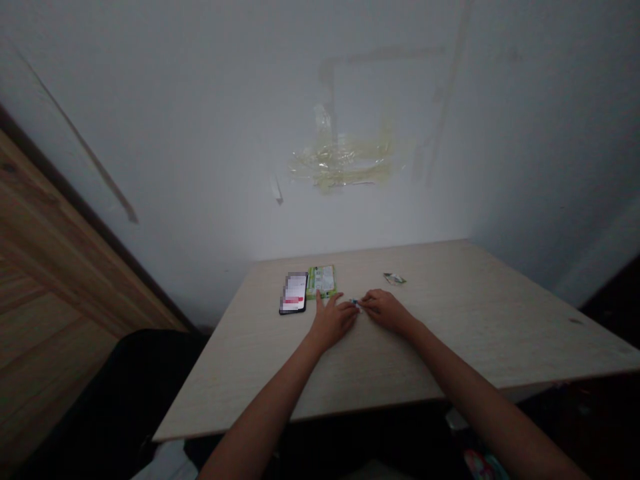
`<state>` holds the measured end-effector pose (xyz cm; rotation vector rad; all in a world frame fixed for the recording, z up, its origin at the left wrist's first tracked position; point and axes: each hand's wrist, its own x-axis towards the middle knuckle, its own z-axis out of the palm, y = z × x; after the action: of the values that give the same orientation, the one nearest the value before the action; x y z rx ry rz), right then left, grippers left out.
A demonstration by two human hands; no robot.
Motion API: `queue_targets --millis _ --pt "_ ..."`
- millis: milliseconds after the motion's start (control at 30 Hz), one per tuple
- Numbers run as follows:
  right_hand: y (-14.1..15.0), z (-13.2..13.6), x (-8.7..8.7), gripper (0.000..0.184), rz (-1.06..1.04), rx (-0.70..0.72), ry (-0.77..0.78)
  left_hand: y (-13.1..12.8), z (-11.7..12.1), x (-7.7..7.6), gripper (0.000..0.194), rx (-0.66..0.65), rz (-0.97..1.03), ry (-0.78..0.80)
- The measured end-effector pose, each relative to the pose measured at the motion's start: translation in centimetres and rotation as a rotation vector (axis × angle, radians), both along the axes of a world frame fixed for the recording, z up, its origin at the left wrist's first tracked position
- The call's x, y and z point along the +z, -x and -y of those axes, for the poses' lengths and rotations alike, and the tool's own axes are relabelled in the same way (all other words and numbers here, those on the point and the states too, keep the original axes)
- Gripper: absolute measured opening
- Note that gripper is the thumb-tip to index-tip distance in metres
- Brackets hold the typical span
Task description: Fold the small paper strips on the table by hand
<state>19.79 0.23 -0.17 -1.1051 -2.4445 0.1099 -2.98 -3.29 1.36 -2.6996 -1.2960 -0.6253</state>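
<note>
A tiny blue-and-white piece [355, 303], too small to name, lies between my fingertips close to the tabletop. My left hand [331, 321] closes its thumb and forefinger at the piece's left side, while its other fingers spread toward a green-and-white printed packet [323, 279]. From the right, my right hand [386, 309] pinches the same piece, its fingers bent together. Left of the packet lies a phone [294, 293] with its screen lit, partly blurred out. Beyond my right hand rests a small crumpled green-and-white wrapper [395, 279].
The pale wooden table [465, 307] stands against a grey-white wall [200, 133] with peeling clear tape [345, 163]. At the left are a wooden panel [60, 267] and a dark object [145, 373] beside the table edge.
</note>
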Motion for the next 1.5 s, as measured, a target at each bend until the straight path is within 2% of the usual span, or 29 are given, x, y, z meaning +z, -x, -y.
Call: queue_targets --millis 500,867,1167,1500 --pt "0.03 0.19 0.25 0.029 -0.036 0.009 0.011 0.17 -0.14 -0.68 0.028 0.038 0.066 0.093" --pt "0.02 0.55 0.53 0.027 -0.034 0.009 -0.002 -0.10 0.31 0.25 0.028 -0.036 -0.022 -0.007" --pt "-0.19 -0.18 -0.25 0.028 -0.016 0.020 -0.002 0.47 -0.32 -0.54 0.031 -0.006 0.081 0.151" --pt "0.00 0.25 0.24 0.027 -0.026 0.015 -0.008 0.25 0.20 0.12 0.026 -0.024 0.030 0.077"
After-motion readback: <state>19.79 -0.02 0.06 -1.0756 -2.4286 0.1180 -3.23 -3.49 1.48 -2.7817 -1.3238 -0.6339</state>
